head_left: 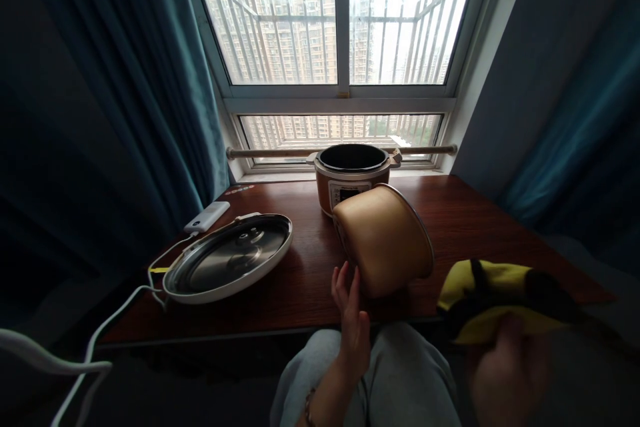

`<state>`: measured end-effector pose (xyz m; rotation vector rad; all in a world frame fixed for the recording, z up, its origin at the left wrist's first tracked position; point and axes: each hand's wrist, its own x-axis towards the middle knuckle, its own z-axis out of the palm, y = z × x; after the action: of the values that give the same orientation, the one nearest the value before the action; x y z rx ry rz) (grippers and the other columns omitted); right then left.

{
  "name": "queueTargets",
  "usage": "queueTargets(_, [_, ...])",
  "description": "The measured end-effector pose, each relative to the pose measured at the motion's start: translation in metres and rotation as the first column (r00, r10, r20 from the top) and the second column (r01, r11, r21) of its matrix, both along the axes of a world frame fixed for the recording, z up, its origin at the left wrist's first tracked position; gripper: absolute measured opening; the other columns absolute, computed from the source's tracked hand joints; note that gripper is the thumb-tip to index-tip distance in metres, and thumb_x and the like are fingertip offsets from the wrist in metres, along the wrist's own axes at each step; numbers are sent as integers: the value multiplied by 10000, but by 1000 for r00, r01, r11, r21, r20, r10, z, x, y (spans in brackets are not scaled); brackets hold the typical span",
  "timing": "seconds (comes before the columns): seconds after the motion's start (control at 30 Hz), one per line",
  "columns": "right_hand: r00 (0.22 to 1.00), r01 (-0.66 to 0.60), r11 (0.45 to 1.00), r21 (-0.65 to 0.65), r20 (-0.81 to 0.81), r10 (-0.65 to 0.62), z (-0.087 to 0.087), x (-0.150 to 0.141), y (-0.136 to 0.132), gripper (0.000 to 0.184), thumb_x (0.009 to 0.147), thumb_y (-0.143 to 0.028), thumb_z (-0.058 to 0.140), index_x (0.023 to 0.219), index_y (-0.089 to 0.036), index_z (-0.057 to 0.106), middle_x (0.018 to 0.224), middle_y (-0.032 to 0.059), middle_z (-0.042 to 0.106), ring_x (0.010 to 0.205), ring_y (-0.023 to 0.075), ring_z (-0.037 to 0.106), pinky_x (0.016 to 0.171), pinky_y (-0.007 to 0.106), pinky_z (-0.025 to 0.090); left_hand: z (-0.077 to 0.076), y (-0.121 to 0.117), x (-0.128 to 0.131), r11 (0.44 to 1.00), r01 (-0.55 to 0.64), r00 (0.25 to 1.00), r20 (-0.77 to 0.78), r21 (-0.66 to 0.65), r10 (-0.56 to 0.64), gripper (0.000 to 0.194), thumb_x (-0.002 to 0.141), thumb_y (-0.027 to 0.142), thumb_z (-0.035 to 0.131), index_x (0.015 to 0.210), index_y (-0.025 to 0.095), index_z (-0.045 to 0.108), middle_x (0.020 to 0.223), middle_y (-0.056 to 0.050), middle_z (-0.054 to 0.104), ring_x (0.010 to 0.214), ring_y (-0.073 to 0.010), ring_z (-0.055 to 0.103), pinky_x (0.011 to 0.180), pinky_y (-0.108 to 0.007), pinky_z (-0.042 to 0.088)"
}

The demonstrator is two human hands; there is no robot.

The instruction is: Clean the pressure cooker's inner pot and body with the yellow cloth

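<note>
A gold inner pot (383, 240) lies tipped on its side on the table, its base toward the left and its metal rim toward the right. My left hand (353, 320) is at the lower edge of the base with its fingers stretched up; it looks to be touching the pot, not wrapped round it. Off to the right of the pot, my right hand (510, 360) is closed on a yellow and black cloth (493, 280), both blurred. Behind the inner pot stands an electric cooker (325, 190) with its top uncovered and its control panel partly hidden.
To the left, a round lid (227, 263) rests with its metal inside showing. Past it lies a white power bank (207, 217) with a white cable (117, 317) running down left. The brown wooden table (305, 280) ends just before my knees; a barred window is behind.
</note>
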<state>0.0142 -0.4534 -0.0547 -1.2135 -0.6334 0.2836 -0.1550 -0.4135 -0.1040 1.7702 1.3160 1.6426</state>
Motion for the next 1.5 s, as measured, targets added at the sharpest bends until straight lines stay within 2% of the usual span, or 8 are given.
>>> queueTargets(0.13, [924, -60, 972, -228, 356, 141, 20, 26, 39, 371, 815, -456, 485, 1022, -158, 566, 815, 87, 617, 697, 208, 578, 566, 299, 453, 1, 0, -1, 1000, 3, 1000, -6, 0, -3, 656, 869, 582, 166, 1380, 205, 329, 1479, -86, 195, 1371, -279, 73, 1089, -505, 128])
queueTargets(0.23, [850, -263, 912, -315, 372, 373, 18, 24, 63, 392, 796, -467, 501, 1012, -147, 566, 728, 43, 599, 629, 178, 555, 551, 281, 445, 2, -1, -2, 1000, 6, 999, -33, 6, -6, 657, 871, 577, 169, 1380, 194, 329, 1478, -94, 193, 1372, -280, 64, 1089, -504, 128])
queueTargets(0.37, [842, -342, 891, -299, 323, 431, 11, 17, 74, 415, 757, -474, 547, 998, -137, 565, 763, 32, 604, 672, 168, 562, 571, 259, 455, 2, -2, -3, 1000, -4, 999, -34, 28, 5, 627, 880, 555, 188, 1377, 198, 328, 1468, -101, 224, 1372, -276, 74, 1085, -510, 140])
queueTargets(0.57, [831, -280, 922, -268, 412, 372, 10, 4, 64, 320, 769, -437, 542, 935, -163, 540, 706, 5, 581, 623, 154, 546, 551, 245, 449, -6, -4, -3, 996, -48, 997, -51, 73, 52, 544, 899, 487, 243, 1373, 226, 302, 1467, -97, 226, 1368, -267, 110, 1075, -518, 172])
queueTargets(0.7, [800, -269, 938, -220, 490, 345, 5, -12, 52, 252, 798, -382, 526, 940, -175, 507, 678, -3, 577, 561, 136, 529, 497, 225, 432, -11, -10, -14, 983, -179, 983, 44, 42, 177, 494, 890, 502, 259, 1220, 238, 515, 1406, -79, 364, 1347, -259, 197, 1079, -499, 184])
queueTargets(1.0, [553, -469, 878, -95, 744, 375, 7, -35, 32, 257, 839, -167, 432, 1094, -195, 430, 984, 69, 566, 858, 163, 558, 720, 281, 460, 16, -37, -82, 829, 87, 910, 383, -553, 160, 647, 748, 656, 420, 1022, 117, 651, 998, -126, 670, 975, -270, 602, 904, -418, 450])
queueTargets(1.23, [342, -602, 794, -82, 873, 349, 14, -51, 14, 356, 805, -72, 417, 1155, -140, 432, 995, 108, 552, 916, 191, 524, 775, 351, 447, 48, -58, -141, 808, -265, 885, 198, -527, 420, 465, 655, 581, 599, 825, 151, 646, 644, -12, 616, 586, -142, 543, 531, -228, 456])
queueTargets(1.5, [249, -597, 802, -1, 950, 187, 27, -77, 4, 310, 814, -62, 379, 1086, -137, 508, 880, 81, 613, 790, 168, 548, 709, 332, 460, 74, -65, -138, 854, -292, 920, 118, -431, 374, 323, 720, 496, 583, 751, 174, 601, 564, 24, 534, 552, -111, 480, 522, -192, 403])
